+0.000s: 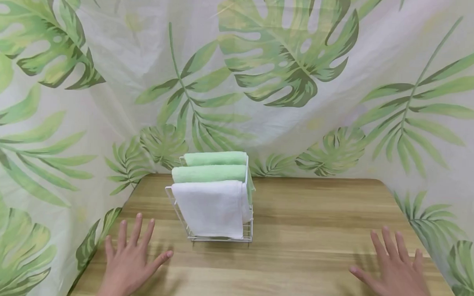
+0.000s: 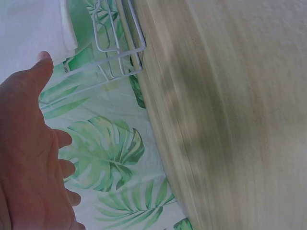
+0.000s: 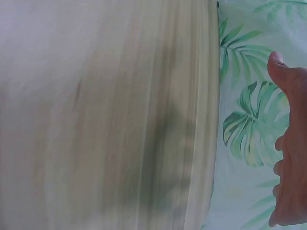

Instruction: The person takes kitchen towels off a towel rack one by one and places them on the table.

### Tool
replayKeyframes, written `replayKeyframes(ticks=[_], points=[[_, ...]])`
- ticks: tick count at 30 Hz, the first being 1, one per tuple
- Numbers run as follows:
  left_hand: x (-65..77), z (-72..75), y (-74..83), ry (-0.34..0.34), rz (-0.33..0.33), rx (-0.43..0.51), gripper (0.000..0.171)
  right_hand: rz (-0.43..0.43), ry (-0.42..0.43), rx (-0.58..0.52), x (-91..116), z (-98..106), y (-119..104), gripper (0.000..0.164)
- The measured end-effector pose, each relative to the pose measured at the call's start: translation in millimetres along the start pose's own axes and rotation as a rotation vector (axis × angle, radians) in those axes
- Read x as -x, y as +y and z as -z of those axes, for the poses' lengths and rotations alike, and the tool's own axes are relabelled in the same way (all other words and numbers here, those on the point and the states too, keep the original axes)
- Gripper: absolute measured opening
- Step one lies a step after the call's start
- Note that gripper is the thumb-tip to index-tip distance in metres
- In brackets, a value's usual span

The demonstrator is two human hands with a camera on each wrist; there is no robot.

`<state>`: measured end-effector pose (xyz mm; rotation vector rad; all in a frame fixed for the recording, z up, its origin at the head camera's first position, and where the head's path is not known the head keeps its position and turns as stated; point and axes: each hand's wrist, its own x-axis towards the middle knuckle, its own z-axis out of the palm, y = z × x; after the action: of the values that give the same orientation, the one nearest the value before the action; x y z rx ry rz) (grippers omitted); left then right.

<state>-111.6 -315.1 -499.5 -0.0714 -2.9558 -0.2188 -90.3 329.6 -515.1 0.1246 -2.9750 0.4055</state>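
Note:
A white wire rack (image 1: pixel 220 239) stands left of the middle on the wooden table. Over it hang three folded cloths: a white towel (image 1: pixel 207 210) in front, a light green towel (image 1: pixel 208 174) behind it and another green towel (image 1: pixel 215 158) at the back. My left hand (image 1: pixel 129 262) hovers over the table to the left of the rack, palm down with fingers spread, holding nothing. Far to the right, my right hand (image 1: pixel 399 275) is spread the same way, also with nothing in it. The left wrist view shows the rack's wire corner (image 2: pixel 117 50) beyond my thumb.
The wooden table (image 1: pixel 313 220) has rounded far corners and a light, striped grain. Behind it and down both sides hangs a pale cloth (image 1: pixel 238 117) printed with green leaves. Hand shadows fall on the tabletop.

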Motion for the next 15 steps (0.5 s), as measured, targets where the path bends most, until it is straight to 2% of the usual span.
replayKeyframes(ticks=[10,15], points=[[-9.7,9.6,6.7,0.027,-0.014,0.024,0.104,0.066,0.057,-0.023,-17.1,-0.5,-31.1,0.114],[-17.5,17.9,7.6,0.058,-0.017,0.073,0.101,0.111,0.086,-0.073,-28.3,2.8,-48.1,0.113]])
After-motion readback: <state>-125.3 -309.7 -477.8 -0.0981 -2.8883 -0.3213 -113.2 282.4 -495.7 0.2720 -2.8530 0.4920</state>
